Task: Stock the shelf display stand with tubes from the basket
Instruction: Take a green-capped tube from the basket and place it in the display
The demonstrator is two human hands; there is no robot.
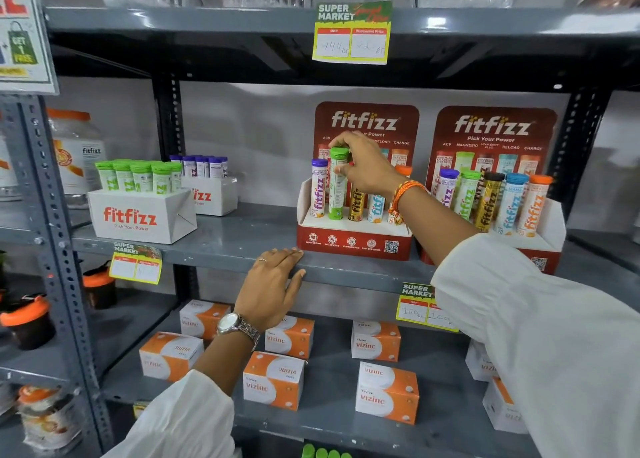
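Observation:
A red and white fitfizz display stand (353, 241) sits on the middle grey shelf. My right hand (363, 166) grips a green-capped tube (336, 194) by its top, the tube standing upright in the stand's second slot. A purple-capped tube (318, 189) stands left of it, a gold tube (356, 206) and a blue tube (375, 208) to the right. My left hand (273, 284) rests flat on the shelf's front edge (346, 274), holding nothing. Green caps (323, 452) show at the bottom edge; the basket itself is hidden.
A second fitfizz stand (540, 246) full of tubes is at the right. White fitfizz boxes with green tubes (142, 215) and purple tubes (213, 194) stand at the left. Orange vizinc boxes (273, 381) lie on the lower shelf. Price tags (351, 33) hang from shelf edges.

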